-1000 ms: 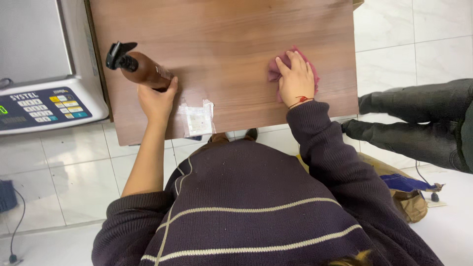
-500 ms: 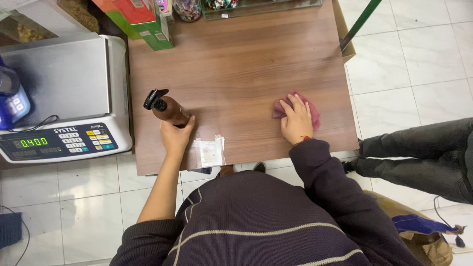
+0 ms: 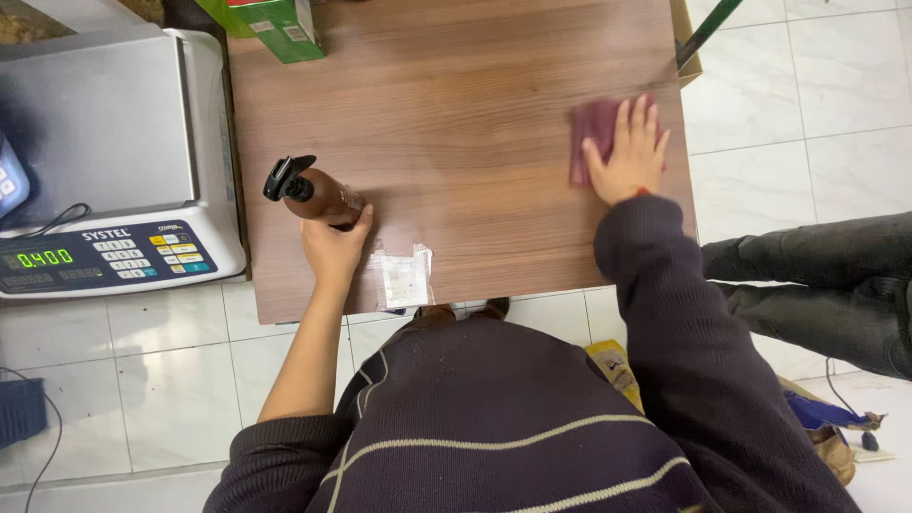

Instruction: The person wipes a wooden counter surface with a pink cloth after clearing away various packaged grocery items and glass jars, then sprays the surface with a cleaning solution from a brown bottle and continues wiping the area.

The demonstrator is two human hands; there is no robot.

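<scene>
Dark purple sweater, cream stripes

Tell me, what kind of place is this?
Probably a small shop counter: a digital weighing scale with keypad sits beside the wooden table, green boxed goods stand at its far edge, over white tiled floor.

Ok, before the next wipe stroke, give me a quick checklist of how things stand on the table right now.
1. Cloth under the palm: ok. The right hand lies flat on the maroon cloth.
2. Cloth on the surface: ok, but it sits near the right edge of the wooden table.
3. Bottle secured: ok. The left hand grips the brown spray bottle, which stands on the table.
4. Nozzle direction: cannot tell exactly; the black spray head points roughly toward the weighing scale.
5. Wiping path: not ok. A taped paper patch sits at the near edge and a green box at the far edge.
</scene>
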